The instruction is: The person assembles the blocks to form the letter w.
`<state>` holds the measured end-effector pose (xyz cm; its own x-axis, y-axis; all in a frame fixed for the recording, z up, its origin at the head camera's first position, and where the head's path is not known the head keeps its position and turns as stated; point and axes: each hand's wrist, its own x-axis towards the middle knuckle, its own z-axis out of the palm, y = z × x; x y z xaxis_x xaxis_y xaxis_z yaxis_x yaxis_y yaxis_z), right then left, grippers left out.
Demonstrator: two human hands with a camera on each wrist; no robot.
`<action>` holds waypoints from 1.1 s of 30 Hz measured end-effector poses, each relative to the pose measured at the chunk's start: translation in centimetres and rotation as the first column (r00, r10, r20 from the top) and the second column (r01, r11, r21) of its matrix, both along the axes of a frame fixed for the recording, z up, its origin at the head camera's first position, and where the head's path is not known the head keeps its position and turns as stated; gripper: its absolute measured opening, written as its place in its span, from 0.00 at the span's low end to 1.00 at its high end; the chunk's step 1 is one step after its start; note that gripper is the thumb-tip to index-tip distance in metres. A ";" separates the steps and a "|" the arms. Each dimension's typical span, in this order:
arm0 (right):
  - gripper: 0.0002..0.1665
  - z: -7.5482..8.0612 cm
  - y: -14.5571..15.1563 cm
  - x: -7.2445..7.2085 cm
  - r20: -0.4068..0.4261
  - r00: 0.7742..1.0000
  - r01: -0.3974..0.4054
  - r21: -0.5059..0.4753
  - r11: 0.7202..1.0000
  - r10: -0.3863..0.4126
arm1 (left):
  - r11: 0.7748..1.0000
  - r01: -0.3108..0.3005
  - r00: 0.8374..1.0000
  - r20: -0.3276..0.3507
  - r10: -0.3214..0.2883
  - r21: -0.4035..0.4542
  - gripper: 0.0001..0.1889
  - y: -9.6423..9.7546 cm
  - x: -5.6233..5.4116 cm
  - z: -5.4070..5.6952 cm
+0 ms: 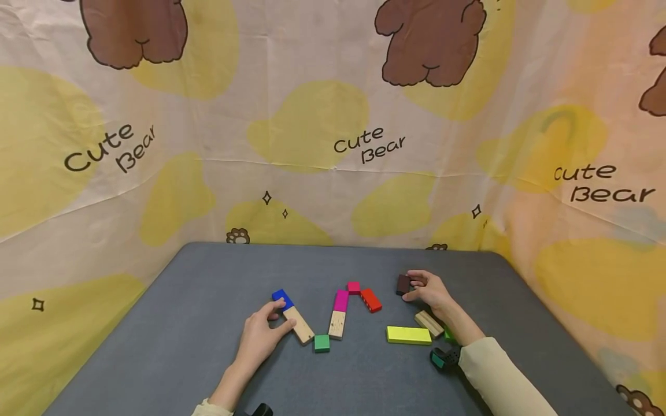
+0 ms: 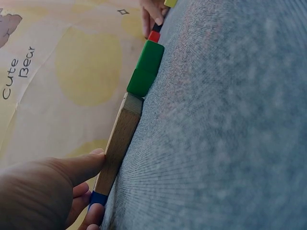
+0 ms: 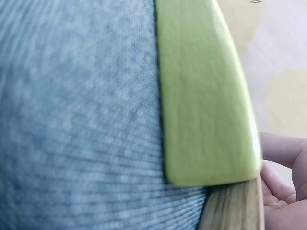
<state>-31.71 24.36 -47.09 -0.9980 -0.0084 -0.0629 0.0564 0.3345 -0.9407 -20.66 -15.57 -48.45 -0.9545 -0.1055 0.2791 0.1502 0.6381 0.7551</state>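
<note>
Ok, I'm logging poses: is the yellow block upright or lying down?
Lying down: the head view shows the yellow block stretched lengthwise on the table.

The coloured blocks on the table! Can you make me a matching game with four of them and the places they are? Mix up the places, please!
Blocks:
1. blue block
2. red block
3. dark brown block
4. yellow block

Places:
A. beside the small pink block
B. closest of the four to the right sleeve
C. touched by the left hand
D. touched by the right hand

Right pairs: 1-C, 2-A, 3-D, 4-B
</note>
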 end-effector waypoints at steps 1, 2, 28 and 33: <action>0.46 0.0 0.0 0.0 0.000 1.000 -0.001 -0.001 1.000 0.001 | 1.000 -0.002 1.000 0.002 0.002 0.003 0.27 0.0 0.1 0.0; 0.46 -0.1 0.0 0.0 0.000 1.000 -0.002 -0.003 1.000 0.002 | 1.000 -0.003 1.000 0.002 0.003 0.003 0.27 0.0 0.1 0.0; 0.45 1.6 0.0 0.5 0.068 0.991 -0.104 -0.169 0.980 0.117 | 1.000 0.012 0.999 -0.044 -0.013 -0.011 0.27 -0.6 0.2 0.1; 0.46 3.0 0.2 2.2 0.073 0.983 -0.157 -0.168 0.973 0.171 | 1.000 0.015 0.999 -0.037 -0.015 0.002 0.27 -0.2 0.1 0.1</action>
